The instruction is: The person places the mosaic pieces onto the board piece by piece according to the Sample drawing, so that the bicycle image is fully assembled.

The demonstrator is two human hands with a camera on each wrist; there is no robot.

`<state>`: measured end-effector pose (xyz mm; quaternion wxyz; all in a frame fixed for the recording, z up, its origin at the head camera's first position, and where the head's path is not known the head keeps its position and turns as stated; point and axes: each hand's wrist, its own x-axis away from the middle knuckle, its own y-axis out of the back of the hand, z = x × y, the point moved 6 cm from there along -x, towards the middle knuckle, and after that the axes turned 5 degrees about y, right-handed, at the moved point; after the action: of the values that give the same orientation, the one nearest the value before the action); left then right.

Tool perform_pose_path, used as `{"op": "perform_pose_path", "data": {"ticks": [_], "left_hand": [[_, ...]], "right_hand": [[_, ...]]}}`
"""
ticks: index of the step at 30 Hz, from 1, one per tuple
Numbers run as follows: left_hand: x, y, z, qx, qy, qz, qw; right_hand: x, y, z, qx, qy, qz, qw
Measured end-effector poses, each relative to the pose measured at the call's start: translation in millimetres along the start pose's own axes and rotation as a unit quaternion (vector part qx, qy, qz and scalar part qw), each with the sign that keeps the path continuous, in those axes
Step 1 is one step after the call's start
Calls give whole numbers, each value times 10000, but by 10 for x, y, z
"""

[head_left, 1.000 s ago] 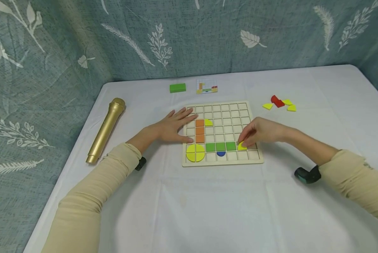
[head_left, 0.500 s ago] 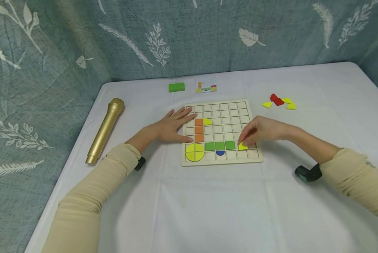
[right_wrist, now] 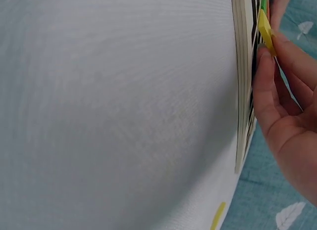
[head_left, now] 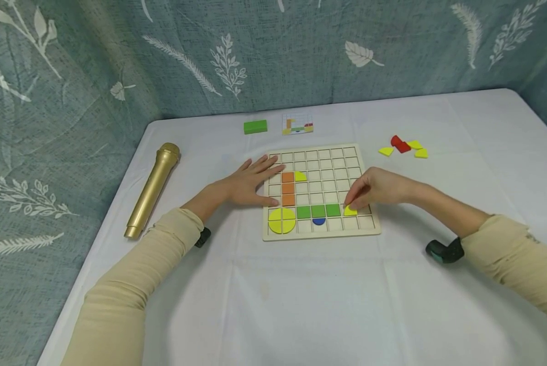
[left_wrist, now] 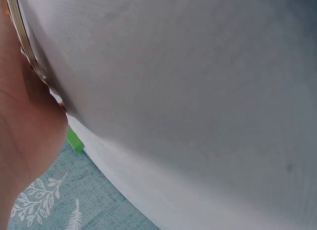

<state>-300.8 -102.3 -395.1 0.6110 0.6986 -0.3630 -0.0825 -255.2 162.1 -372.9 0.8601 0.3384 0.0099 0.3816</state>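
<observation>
A wooden grid board point(head_left: 328, 174) lies on the white table. My left hand point(head_left: 250, 184) rests spread over its left edge, fingers straight. Between thumb and fingertips my right hand point(head_left: 376, 189) pinches a yellow quarter-circle piece point(head_left: 350, 211), just right of the row of green squares point(head_left: 318, 210); the right wrist view shows this piece point(right_wrist: 266, 33) tilted. A column of orange squares point(head_left: 288, 188), a yellow quarter piece point(head_left: 300, 176), a yellow circle of quarter pieces point(head_left: 282, 220) and a blue half-circle point(head_left: 319, 221) sit in the grid.
Behind the board lie a green block point(head_left: 255, 127) and a pattern card point(head_left: 297, 124). Red pieces point(head_left: 400, 144) and several yellow pieces point(head_left: 421, 153) lie at the back right. A gold microphone point(head_left: 153, 190) lies at the left. A patterned curtain point(head_left: 273, 56) hangs behind the table.
The yellow piece in my right hand shifts very slightly at its spot beside the green squares. The left hand stays in place on the board.
</observation>
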Motion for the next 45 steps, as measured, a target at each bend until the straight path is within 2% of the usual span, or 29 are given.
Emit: {"op": "perform_pose_path", "data": {"ticks": [22,30,40,45], "left_hand": [[-7,-5,11,-8,0,-14,10000],[-20,-11,24,-29,-21,16,10000],[-39,-32,35,-12,-145,-95,9998],[-39,-28,38,-32,-106,-83,9999]], "right_hand": [[2,6,-22,-189,270,-141,9994],[-8,9,-14,-145,313,-76,9994],[-52,-59,36,-199,566,265,9978],[-52,-70,21,-250,596,343,9973]]}}
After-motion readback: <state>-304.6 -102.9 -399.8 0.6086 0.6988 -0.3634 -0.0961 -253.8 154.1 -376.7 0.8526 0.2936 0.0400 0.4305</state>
